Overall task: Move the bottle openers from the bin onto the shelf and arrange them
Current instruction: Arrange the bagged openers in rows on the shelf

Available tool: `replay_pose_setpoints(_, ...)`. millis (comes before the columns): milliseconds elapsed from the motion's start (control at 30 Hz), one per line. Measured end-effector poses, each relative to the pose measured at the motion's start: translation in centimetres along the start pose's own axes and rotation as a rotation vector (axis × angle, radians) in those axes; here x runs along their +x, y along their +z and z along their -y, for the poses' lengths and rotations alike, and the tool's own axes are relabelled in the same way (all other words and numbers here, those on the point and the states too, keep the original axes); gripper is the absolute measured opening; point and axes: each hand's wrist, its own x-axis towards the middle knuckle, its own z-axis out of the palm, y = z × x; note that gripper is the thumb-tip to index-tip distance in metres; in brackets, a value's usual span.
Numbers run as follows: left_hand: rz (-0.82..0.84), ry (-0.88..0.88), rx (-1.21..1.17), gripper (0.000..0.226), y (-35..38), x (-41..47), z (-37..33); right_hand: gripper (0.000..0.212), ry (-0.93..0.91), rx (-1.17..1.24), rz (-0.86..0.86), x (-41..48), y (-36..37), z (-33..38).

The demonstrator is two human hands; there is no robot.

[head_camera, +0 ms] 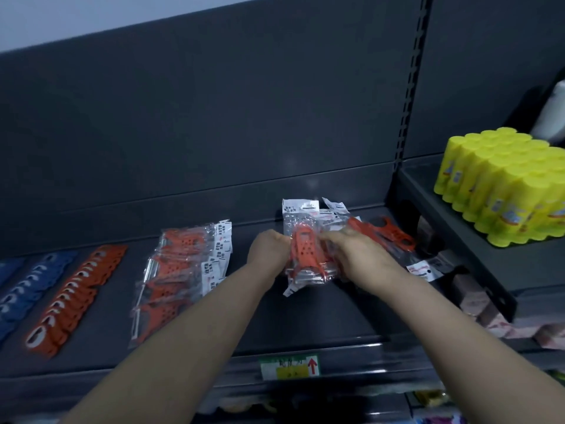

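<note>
While both bare arms reach over a dark grey shelf (pixel 336 313), the left hand (pixel 269 250) and right hand (pixel 356 255) close their fingers around one bundle of orange bottle openers in clear packets (pixel 305 255), held just above the shelf. Left of this bundle lies a packeted stack (pixel 180 270), then an orange row (pixel 76 298) and a blue row (pixel 27 289).

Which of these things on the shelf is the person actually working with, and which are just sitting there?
In the job:
- left hand
- right hand
- packet of orange openers held between them
- orange packets already laid out
- shelf

Just there:
- yellow bottles
- price label
</note>
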Motion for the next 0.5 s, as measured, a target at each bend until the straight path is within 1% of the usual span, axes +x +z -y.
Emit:
replay_pose_setpoints(33,-0.018,0.002,0.018,0.034,-0.4,0.0,0.0,0.057,0.014,-0.030,-0.022,-0.1,-0.1,-0.1)
replay_pose_setpoints(100,-0.066,-0.001,0.013,0.030,-0.9,0.3,0.4,0.063,0.018,-0.098,-0.047,-0.3,-0.2,-0.2)
replay_pose_setpoints(167,-0.133,-0.032,-0.029,0.024,-1.4,0.5,1.0,0.069,0.012,-0.107,-0.033,-0.4,-0.2,0.2)
replay_pose_setpoints(233,-0.161,-0.071,-0.080,0.024,-1.8,0.7,1.7,0.075,-0.018,-0.109,-0.005,-0.2,-0.2,0.6)
replay_pose_setpoints(300,-0.140,-0.101,-0.146,0.029,-2.2,0.4,2.0,0.078,-0.050,-0.111,0.048,0.1,-0.1,0.9)
replay_pose_setpoints(400,0.009,-0.148,-0.229,0.039,-2.8,0.0,2.3,0.080,-0.089,-0.111,0.144,0.3,0.0,1.2)
replay_pose_setpoints(433,0.031,-0.145,-0.224,0.042,-2.8,-0.1,2.4,0.078,-0.101,-0.120,0.153,0.5,0.0,1.3)
replay_pose_setpoints(500,-0.007,-0.096,-0.182,0.047,-2.9,-0.1,2.7,0.074,-0.154,-0.203,0.164,0.7,-0.1,1.6)
